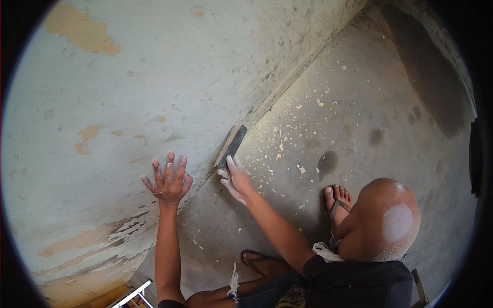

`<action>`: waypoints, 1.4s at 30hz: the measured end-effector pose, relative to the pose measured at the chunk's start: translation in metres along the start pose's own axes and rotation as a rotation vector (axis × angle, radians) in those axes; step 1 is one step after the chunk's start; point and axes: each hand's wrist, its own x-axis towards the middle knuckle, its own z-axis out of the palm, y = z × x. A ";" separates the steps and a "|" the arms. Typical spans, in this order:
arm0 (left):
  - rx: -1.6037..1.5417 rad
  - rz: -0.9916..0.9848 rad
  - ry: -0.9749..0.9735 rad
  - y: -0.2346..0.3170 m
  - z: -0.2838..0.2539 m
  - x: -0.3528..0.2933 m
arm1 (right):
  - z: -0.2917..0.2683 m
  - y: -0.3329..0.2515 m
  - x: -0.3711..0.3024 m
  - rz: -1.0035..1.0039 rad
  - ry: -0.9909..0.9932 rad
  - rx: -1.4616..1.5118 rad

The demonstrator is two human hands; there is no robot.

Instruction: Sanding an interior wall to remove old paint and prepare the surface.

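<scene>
My left hand (170, 182) rests against the pale, patchy wall (128, 102) with its fingers spread, dusty white at the tips, and it holds nothing. To its right, my right hand (235, 179) grips a long, flat sanding block (231, 146), dark on one side with a paler edge. The block lies along the foot of the wall, close to where it meets the floor. White dust coats the thumb and fingers of this hand. How the block's far face touches the wall is hidden.
Paint flakes (280, 149) are scattered over the grey concrete floor (359, 154). My bent knee (393, 220) and sandalled foot (339, 203) are at the right. A dark stain (426, 66) marks the far floor. A metal frame (134, 295) stands at lower left.
</scene>
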 end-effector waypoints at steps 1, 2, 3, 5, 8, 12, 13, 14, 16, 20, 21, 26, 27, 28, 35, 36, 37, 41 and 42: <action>-0.007 0.003 0.000 0.000 0.000 -0.001 | 0.000 -0.003 0.004 -0.019 -0.001 -0.011; -0.003 -0.002 -0.007 -0.001 -0.001 -0.001 | 0.000 -0.010 0.012 -0.021 0.004 -0.008; 0.003 -0.012 -0.011 -0.001 -0.001 0.000 | -0.003 -0.020 0.023 -0.082 0.023 0.024; -0.005 -0.007 -0.006 0.002 0.002 0.003 | -0.008 -0.041 0.037 -0.145 -0.011 0.051; -0.004 0.009 -0.005 0.001 0.000 0.001 | -0.011 -0.021 0.026 -0.080 -0.014 0.031; 0.001 -0.006 -0.007 0.000 0.000 -0.001 | -0.015 0.000 0.014 -0.029 -0.016 -0.062; -0.006 -0.001 -0.006 0.000 0.000 -0.001 | -0.018 -0.007 0.021 -0.057 0.018 -0.089; -0.011 -0.004 -0.004 0.000 0.000 -0.002 | -0.021 -0.016 0.027 -0.061 0.024 -0.084; -0.004 -0.012 -0.001 0.000 0.001 0.000 | -0.025 -0.035 0.038 -0.188 0.023 -0.024; -0.010 0.003 -0.003 0.004 0.002 0.002 | -0.027 -0.015 0.029 -0.080 -0.026 0.004; -0.004 0.013 -0.012 0.002 0.001 0.000 | -0.020 -0.001 0.018 -0.020 -0.002 -0.003; 0.003 -0.003 -0.009 0.001 0.000 -0.001 | -0.022 0.005 0.021 0.023 0.003 0.004; 0.011 -0.007 -0.013 -0.001 0.000 -0.001 | -0.021 -0.008 0.029 -0.056 0.002 0.042; 0.017 -0.010 -0.015 0.000 0.000 0.000 | -0.021 -0.022 0.036 -0.136 0.000 0.077; 0.000 0.005 -0.003 0.002 0.001 -0.001 | -0.015 0.002 0.013 -0.026 -0.021 0.045; 0.003 -0.001 0.000 0.000 0.000 -0.002 | -0.016 0.006 0.012 0.015 -0.024 0.026; -0.003 0.003 -0.001 0.000 0.000 -0.002 | -0.019 0.000 0.016 -0.020 -0.028 0.003; -0.006 -0.007 -0.005 0.002 0.001 0.002 | -0.025 -0.039 0.045 -0.187 -0.088 0.163; -0.014 0.001 -0.012 0.003 0.000 0.003 | -0.026 -0.037 0.044 -0.186 -0.089 0.160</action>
